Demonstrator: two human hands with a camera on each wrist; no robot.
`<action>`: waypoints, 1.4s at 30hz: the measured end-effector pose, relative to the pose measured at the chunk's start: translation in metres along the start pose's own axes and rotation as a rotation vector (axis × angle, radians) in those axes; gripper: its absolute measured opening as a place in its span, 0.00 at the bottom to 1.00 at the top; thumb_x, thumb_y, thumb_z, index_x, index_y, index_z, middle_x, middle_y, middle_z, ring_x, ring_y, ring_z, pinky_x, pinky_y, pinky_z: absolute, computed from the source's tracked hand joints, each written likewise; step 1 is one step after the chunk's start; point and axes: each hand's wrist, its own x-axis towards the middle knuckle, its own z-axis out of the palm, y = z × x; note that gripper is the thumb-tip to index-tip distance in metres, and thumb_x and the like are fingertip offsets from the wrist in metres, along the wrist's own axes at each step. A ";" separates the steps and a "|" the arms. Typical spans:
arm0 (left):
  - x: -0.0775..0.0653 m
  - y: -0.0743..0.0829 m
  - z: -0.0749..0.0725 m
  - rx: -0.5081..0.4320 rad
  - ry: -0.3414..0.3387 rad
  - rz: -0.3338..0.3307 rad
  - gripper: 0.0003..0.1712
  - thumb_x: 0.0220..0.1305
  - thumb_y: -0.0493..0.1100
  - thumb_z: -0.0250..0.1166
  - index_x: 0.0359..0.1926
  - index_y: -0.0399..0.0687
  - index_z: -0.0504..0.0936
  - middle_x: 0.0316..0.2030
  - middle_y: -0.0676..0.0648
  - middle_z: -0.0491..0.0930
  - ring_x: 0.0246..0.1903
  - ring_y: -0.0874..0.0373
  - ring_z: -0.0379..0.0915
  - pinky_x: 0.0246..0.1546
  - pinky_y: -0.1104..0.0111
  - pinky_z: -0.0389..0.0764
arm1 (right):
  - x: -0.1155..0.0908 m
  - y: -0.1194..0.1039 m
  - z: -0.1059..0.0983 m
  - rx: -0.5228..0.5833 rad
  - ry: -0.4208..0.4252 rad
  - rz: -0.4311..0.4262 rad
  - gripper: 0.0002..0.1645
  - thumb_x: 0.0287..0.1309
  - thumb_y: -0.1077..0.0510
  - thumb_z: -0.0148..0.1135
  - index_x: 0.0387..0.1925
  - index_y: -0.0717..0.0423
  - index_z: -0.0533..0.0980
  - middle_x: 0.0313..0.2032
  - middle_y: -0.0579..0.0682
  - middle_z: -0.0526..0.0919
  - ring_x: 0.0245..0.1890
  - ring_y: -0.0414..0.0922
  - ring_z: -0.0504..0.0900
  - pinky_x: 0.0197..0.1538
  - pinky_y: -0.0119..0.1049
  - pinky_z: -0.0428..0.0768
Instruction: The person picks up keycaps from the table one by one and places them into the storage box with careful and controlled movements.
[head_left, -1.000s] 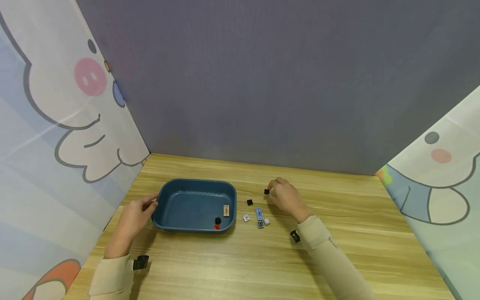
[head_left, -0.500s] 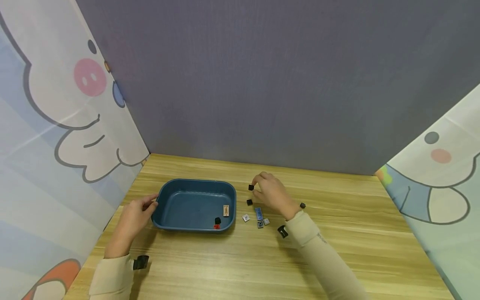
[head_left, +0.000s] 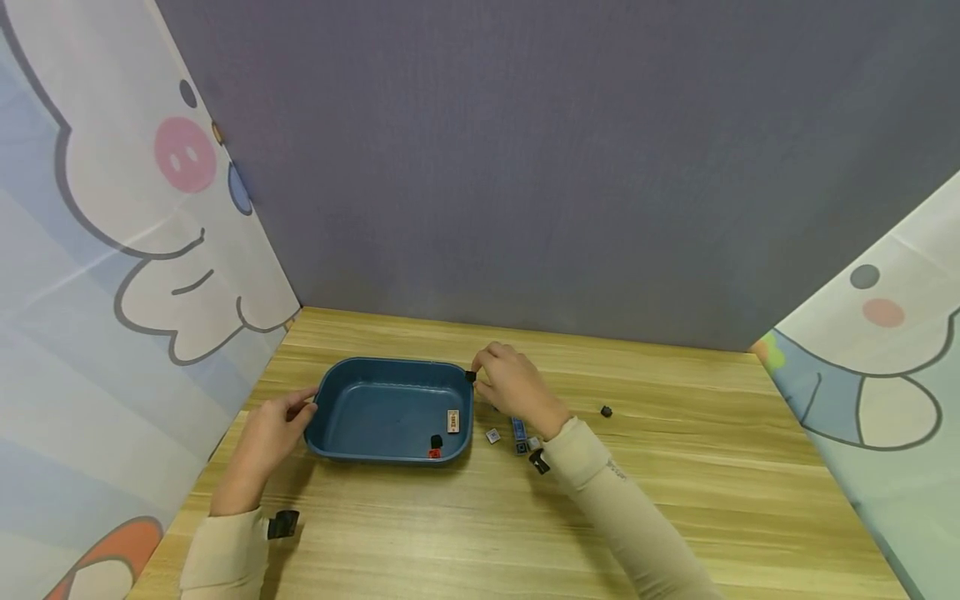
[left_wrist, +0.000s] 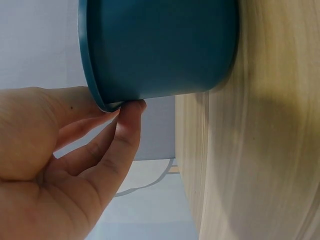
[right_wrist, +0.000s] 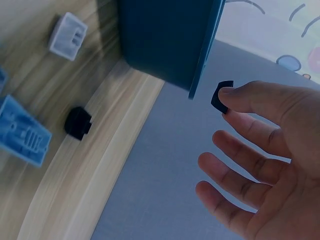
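Note:
My left hand [head_left: 266,437] pinches the left rim of the dark blue plastic tray [head_left: 386,417] between thumb and fingers. In the left wrist view the thumb lies on the outer wall of the tray [left_wrist: 165,50]. Between thumb and index finger, my right hand [head_left: 517,390] pinches a small black keycap [right_wrist: 220,97], its other fingers spread apart. That keycap is beside the tray's right rim. Inside the tray lie a beige keycap [head_left: 453,421], a black keycap [head_left: 437,441] and a red keycap [head_left: 435,454].
Right of the tray lie a white keycap [head_left: 492,435], a long blue keycap [head_left: 519,429], a grey one [head_left: 521,448] and another white one [head_left: 533,443]. A black keycap [right_wrist: 78,123] shows in the right wrist view. Farther right lies a dark keycap [head_left: 606,411].
My right hand has moved left with the black keycap, from over the table to the tray's right rim. The left hand keeps its place on the tray.

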 end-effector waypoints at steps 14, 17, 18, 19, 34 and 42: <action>0.001 0.002 0.001 -0.006 -0.008 -0.015 0.18 0.70 0.34 0.62 0.58 0.28 0.79 0.37 0.34 0.85 0.35 0.41 0.82 0.30 0.55 0.79 | 0.004 -0.008 0.005 0.033 0.014 -0.023 0.14 0.62 0.55 0.71 0.47 0.54 0.81 0.46 0.50 0.80 0.45 0.49 0.78 0.44 0.44 0.78; 0.000 0.003 0.002 -0.014 -0.015 -0.018 0.19 0.71 0.34 0.62 0.59 0.28 0.79 0.38 0.33 0.85 0.36 0.39 0.82 0.31 0.53 0.80 | 0.003 -0.008 0.006 0.049 0.034 -0.024 0.14 0.61 0.56 0.72 0.47 0.54 0.81 0.45 0.50 0.80 0.44 0.49 0.79 0.44 0.45 0.78; 0.001 0.003 0.002 -0.015 -0.017 -0.018 0.19 0.71 0.35 0.61 0.59 0.28 0.78 0.39 0.32 0.85 0.37 0.39 0.82 0.31 0.52 0.80 | 0.003 -0.007 0.006 0.052 0.038 -0.024 0.14 0.61 0.56 0.72 0.46 0.54 0.81 0.45 0.50 0.80 0.44 0.49 0.78 0.43 0.45 0.78; 0.000 0.003 0.002 -0.015 -0.017 -0.020 0.19 0.71 0.35 0.61 0.59 0.28 0.78 0.39 0.32 0.85 0.37 0.38 0.82 0.32 0.52 0.80 | 0.002 -0.007 0.006 0.055 0.040 -0.023 0.13 0.61 0.56 0.72 0.46 0.54 0.81 0.45 0.50 0.80 0.44 0.50 0.78 0.43 0.45 0.78; 0.000 0.003 0.001 -0.009 -0.034 -0.046 0.20 0.72 0.35 0.60 0.61 0.28 0.77 0.41 0.31 0.84 0.39 0.37 0.82 0.32 0.52 0.79 | -0.008 0.008 0.003 0.039 0.026 0.009 0.13 0.60 0.57 0.72 0.46 0.53 0.81 0.46 0.51 0.80 0.46 0.51 0.79 0.46 0.46 0.78; -0.001 0.003 0.001 -0.009 -0.028 -0.046 0.20 0.71 0.34 0.60 0.61 0.29 0.77 0.41 0.32 0.85 0.39 0.37 0.82 0.32 0.53 0.79 | -0.017 0.017 0.007 0.048 -0.029 0.067 0.11 0.62 0.59 0.70 0.45 0.54 0.82 0.46 0.52 0.80 0.44 0.51 0.78 0.43 0.47 0.78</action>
